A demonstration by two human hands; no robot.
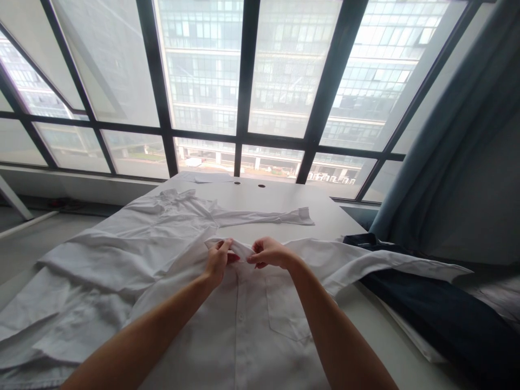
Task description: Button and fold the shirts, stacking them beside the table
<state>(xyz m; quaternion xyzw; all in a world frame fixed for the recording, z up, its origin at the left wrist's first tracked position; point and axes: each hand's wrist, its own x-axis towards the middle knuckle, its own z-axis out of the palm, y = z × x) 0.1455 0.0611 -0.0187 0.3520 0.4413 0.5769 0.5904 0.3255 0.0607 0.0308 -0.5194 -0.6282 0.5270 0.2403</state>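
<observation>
Left hand (218, 264): pinched on the collar (240, 249), frame centre.
Right hand (270, 253): pinched on it too, just right of centre.
Shirt (254, 330): lower centre, pocket (286, 311) up, sleeve (390, 262) stretching right.
White garment (114, 244): crumpled, frame left.
Dark cloth (430, 306): lower right, partly under the sleeve.

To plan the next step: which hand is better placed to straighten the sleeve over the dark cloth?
Probably the right hand: it is nearer that sleeve. The left hand is farther; both hold the collar.

The bottom edge cuts off the pocketed white shirt (215, 330).
</observation>
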